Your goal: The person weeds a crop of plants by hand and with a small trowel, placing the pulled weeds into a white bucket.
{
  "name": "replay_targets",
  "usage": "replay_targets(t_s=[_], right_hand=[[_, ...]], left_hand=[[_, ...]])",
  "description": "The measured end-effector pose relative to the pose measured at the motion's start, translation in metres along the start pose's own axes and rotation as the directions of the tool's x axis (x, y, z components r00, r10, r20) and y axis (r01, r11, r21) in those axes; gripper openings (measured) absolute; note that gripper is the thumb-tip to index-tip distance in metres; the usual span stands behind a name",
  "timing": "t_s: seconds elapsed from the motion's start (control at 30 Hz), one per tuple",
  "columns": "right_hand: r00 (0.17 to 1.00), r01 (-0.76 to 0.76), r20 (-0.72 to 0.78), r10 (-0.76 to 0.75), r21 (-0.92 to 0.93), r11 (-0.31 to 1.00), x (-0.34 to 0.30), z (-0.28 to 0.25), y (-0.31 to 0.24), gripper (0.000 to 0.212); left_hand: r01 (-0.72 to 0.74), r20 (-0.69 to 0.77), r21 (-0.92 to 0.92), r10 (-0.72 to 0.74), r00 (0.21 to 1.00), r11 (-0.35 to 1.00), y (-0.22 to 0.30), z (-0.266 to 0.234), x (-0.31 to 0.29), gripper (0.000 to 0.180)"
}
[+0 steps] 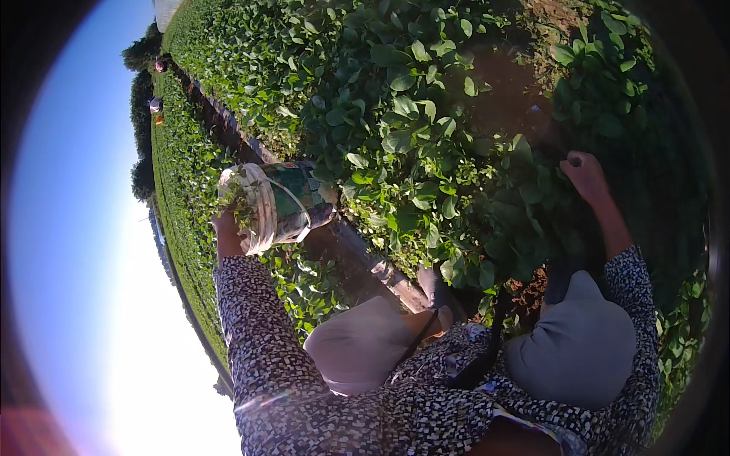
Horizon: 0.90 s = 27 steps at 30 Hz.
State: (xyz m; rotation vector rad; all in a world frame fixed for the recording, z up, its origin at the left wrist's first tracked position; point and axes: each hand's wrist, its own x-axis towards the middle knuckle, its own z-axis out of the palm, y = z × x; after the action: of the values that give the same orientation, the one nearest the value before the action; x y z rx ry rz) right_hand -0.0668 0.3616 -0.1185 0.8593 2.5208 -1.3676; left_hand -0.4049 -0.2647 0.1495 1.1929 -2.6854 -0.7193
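Note:
My left hand is at the mouth of a plastic bucket, among small green sprigs that stick out over the white rim. Its fingers are partly hidden by the sprigs, so their grip does not show. The bucket lies tilted in this view, with a white bail handle and a printed green and dark side. Off to the right, my right hand is curled into a loose fist above shaded leaves. Nothing shows in it. Broad-leaved green plants fill the ground between my hands.
My knees, in grey cloth, are bent close to the plants. A strip of dark sheeting runs beside the bed. Bare soil shows at the upper right. Two people are far off at the upper left, near dark trees.

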Motion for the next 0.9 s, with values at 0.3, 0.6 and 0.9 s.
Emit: replay_targets(t_s=[0.3, 0.6, 0.9], right_hand=[[0.995, 0.043, 0.073, -0.067, 0.295, 0.955, -0.003, 0.002, -0.027, 0.029], [0.989, 0.015, 0.150, -0.013, -0.013, 1.000, -0.020, -0.027, -0.034, 0.027], [0.945, 0.199, 0.292, -0.145, -0.165, 0.966, -0.005, -0.026, -0.052, 0.023]], left_hand=[[-0.764, -0.156, -0.086, 0.749, 0.644, 0.640, 0.001, 0.002, 0.098, 0.044], [-0.825, 0.605, -0.429, 0.795, 0.041, 0.368, 0.073, 0.282, -0.331, 0.042], [-0.967, 0.819, 0.142, 0.524, 0.235, 0.211, 0.038, 0.368, -0.394, 0.068]])
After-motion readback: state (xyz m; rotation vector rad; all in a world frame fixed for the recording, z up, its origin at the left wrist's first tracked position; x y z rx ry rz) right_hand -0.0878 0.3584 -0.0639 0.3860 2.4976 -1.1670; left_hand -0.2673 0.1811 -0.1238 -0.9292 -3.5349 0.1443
